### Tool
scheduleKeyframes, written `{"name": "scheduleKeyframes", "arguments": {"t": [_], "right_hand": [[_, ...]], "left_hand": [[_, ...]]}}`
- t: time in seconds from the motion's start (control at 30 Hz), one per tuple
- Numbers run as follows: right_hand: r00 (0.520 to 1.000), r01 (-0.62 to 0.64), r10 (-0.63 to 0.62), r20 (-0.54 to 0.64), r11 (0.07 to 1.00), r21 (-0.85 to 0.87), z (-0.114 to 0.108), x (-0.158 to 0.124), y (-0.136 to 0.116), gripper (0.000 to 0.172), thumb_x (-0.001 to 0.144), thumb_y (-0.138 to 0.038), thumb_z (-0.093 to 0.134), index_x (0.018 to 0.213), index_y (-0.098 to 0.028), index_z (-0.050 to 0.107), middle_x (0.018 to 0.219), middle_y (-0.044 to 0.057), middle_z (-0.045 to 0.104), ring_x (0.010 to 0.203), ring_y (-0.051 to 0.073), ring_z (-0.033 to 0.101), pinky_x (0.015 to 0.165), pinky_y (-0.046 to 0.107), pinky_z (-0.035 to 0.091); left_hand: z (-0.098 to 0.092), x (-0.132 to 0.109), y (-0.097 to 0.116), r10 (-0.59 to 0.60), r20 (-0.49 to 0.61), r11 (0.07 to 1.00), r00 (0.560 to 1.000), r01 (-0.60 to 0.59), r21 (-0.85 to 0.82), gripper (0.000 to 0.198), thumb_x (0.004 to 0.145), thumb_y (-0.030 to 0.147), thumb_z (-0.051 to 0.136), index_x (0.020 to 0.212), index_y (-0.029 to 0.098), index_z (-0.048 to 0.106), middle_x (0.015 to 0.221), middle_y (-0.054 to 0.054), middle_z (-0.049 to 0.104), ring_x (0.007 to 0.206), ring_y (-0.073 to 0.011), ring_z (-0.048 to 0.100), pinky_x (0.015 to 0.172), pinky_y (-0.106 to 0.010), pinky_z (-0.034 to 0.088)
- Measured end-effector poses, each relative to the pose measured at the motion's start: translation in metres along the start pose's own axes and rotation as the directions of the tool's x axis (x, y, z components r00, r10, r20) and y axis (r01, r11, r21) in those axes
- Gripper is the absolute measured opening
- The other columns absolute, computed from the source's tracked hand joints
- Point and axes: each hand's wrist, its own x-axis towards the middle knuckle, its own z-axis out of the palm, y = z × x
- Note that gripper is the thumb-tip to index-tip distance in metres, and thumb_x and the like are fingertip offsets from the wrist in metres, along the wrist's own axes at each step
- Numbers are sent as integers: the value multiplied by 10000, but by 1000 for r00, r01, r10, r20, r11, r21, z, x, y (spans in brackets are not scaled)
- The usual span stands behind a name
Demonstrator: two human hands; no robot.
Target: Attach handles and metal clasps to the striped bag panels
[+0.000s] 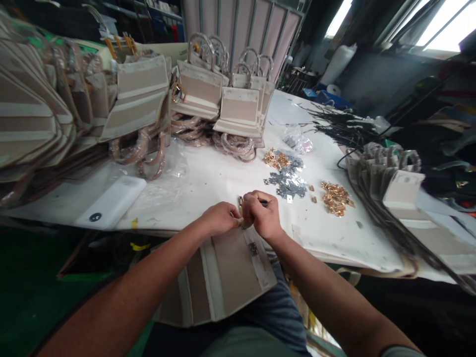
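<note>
A beige bag panel point(234, 272) with pale strips across it lies over my lap, its far edge against the table edge. My left hand point(223, 218) is closed on that far edge, thumb and fingers pinched together. Right beside it, my right hand point(262, 214) is curled in a fist around a slim dark tool point(264, 203); only a short end shows, so its kind is hidden. A small metal fitting point(241, 200) shows just left of the right fist. Lower on the panel sits a square metal plate point(253, 249).
On the white table point(208, 183) lie gold fittings point(336, 198), more gold pieces point(277, 159) and grey metal plates point(290, 181). Stacked bag panels with wrapped handles point(238, 109) stand at the back and left, others point(403, 188) at right. A white slab-like device point(111, 203) lies front left.
</note>
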Motion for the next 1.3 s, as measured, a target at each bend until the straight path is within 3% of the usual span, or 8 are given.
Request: {"name": "scheduleKeyframes", "arguments": {"t": [0.4,0.57,0.67,0.8,0.93,1.03,1.17,1.3], "right_hand": [[999,-20,29,35,973,-231,-18,-5,-2,534,958,-507,659,554,-210,476,514,-56,432,503,104,378,515,260,317],[914,101,212,347,709,-698,-53,-16,-5,187,871,-385,810,856,-204,766,773,-31,675,679,120,558,643,238,373],[868,141,337,365,538,-831,-67,-23,5,248,798,-344,879,1028,-282,810,984,-12,756,832,161,658,724,247,409],[858,122,388,337,485,-866,-70,-23,14,280,804,-407,857,1067,-327,800,1020,-27,775,882,181,686,718,252,414],[851,113,419,316,442,-890,-68,-18,12,289,778,-463,845,1032,-333,792,990,-38,786,857,192,687,675,259,395],[854,123,408,322,442,-888,-70,-17,11,296,767,-486,835,1015,-333,784,963,-43,783,836,188,684,652,259,383],[850,139,411,330,429,-892,-72,-18,13,315,762,-493,835,1026,-331,777,962,-44,783,844,187,690,651,256,390],[845,147,422,327,405,-902,-72,-18,15,346,771,-497,833,1066,-326,776,1002,-32,791,881,197,705,661,254,406]], "left_hand": [[-2,0,1,-24,26,999,999,23,35,190,702,363,727,813,215,769,767,-15,766,750,-224,696,644,-277,469],[-2,1,2,-14,33,998,999,11,66,217,727,367,726,865,208,776,798,-13,775,811,-231,724,675,-270,486],[-5,-1,9,-5,43,994,999,0,106,213,771,356,700,904,210,780,830,-12,785,815,-225,736,675,-270,497],[-6,-21,27,5,-87,971,996,16,237,245,819,343,694,1019,218,762,981,-51,791,912,-269,742,790,-338,543],[24,-74,34,292,-370,890,882,-109,444,330,970,342,568,1260,228,678,1335,-127,692,1287,-318,614,1106,-445,474],[66,-118,20,592,-297,720,750,-326,613,386,966,408,626,1296,214,666,1403,-147,669,1305,-332,600,1172,-496,436],[112,-144,0,627,-168,636,760,-375,674,800,816,460,796,1516,184,523,1609,-170,516,1490,-389,459,1289,-604,287],[123,-143,-1,605,-163,607,779,-318,728,776,827,374,763,1540,190,519,1653,-166,459,1523,-392,427,1296,-619,270]]}}
